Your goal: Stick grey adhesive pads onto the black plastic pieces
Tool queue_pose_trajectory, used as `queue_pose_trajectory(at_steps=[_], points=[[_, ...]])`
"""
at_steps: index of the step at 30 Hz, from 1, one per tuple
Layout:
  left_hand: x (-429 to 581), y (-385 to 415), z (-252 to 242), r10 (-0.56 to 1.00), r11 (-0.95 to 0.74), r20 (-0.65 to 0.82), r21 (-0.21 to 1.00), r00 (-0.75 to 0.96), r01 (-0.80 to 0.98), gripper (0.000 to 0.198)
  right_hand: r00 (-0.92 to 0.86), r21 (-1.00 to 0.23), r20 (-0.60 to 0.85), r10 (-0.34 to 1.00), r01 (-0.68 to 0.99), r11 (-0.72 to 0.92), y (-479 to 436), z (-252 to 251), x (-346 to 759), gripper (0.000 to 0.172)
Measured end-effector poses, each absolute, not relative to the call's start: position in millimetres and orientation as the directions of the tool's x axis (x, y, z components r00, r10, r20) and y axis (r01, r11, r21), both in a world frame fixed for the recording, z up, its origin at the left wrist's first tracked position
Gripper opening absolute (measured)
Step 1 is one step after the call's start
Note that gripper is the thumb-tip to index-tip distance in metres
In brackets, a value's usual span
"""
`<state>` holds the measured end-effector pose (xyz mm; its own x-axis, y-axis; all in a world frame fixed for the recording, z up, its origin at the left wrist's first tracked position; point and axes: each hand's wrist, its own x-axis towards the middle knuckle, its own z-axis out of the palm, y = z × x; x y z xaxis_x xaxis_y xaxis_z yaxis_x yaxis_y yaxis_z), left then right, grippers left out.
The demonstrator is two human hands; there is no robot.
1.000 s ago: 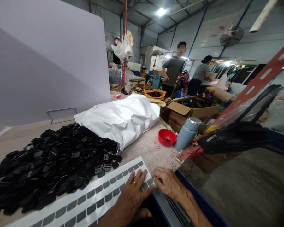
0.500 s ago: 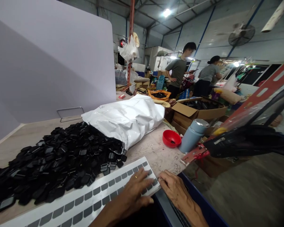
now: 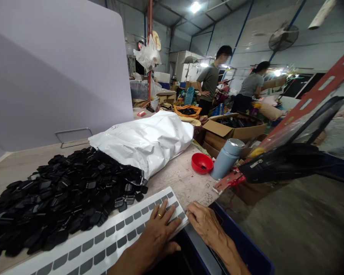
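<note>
A long white sheet (image 3: 96,232) with rows of grey rounded shapes lies along the table's near edge. My left hand (image 3: 160,226), with a ring on one finger, rests flat on its right part, fingers stretched out and holding nothing. My right hand (image 3: 204,220) is at the sheet's right end, its fingers curled in with the fingertips against the edge. Whatever those fingers pinch is hidden. Behind the sheet spreads a large heap of small black plastic pieces (image 3: 71,191). Some of them lie at the mouth of a white plastic bag (image 3: 151,139) on its side.
A red bowl (image 3: 202,163) and a blue-grey flask (image 3: 227,158) stand at the table's right edge. Below my hands is a dark blue bin (image 3: 246,244). Beyond are an open carton (image 3: 235,130) and two people. A pale panel (image 3: 60,68) rises at the left.
The view has turned slightly to the right. My left hand lies flatter, with its fingers further apart on the sheet. My right hand stays at the sheet's end.
</note>
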<state>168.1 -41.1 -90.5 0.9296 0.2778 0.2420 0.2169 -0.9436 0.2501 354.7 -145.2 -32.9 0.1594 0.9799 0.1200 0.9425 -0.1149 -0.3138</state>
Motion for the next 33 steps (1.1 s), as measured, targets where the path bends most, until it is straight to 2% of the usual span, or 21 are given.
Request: queue_pose_trajectory(at_steps=[4, 10, 21, 26, 28, 30, 33], points=[[166, -46, -88, 0.242, -0.957, 0.196, 0.212, 0.950, 0.199, 0.077, 0.152, -0.286, 0.116, 0.982, 0.951, -0.114, -144, -32, 355, 0.019], [165, -46, -77, 0.255, -0.945, 0.103, 0.235, 0.961, 0.226, 0.084, 0.124, -0.264, 0.113, 0.986, 0.960, -0.091, -142, -33, 355, 0.019], [166, -46, -73, 0.239, -0.918, 0.073, 0.341, 0.968, 0.201, 0.094, 0.076, -0.265, 0.116, 0.990, 0.963, -0.042, -140, -29, 358, 0.019], [165, -46, -78, 0.235, -0.919, 0.093, 0.344, 0.967, 0.191, 0.101, 0.129, -0.263, 0.124, 0.984, 0.960, -0.092, -142, -30, 355, 0.020], [163, -46, -79, 0.224, -0.918, 0.119, 0.359, 0.967, 0.168, 0.095, 0.171, -0.254, 0.128, 0.977, 0.958, -0.134, -144, -30, 357, 0.021], [161, -43, -78, 0.242, -0.906, 0.177, 0.393, 0.954, 0.157, 0.080, 0.215, -0.253, 0.132, 0.968, 0.951, -0.176, -147, -31, 362, 0.023], [162, -34, -70, 0.404, -0.855, 0.272, 0.450, 0.873, 0.256, 0.052, 0.259, -0.272, 0.133, 0.957, 0.938, -0.216, -152, -34, 370, 0.025]])
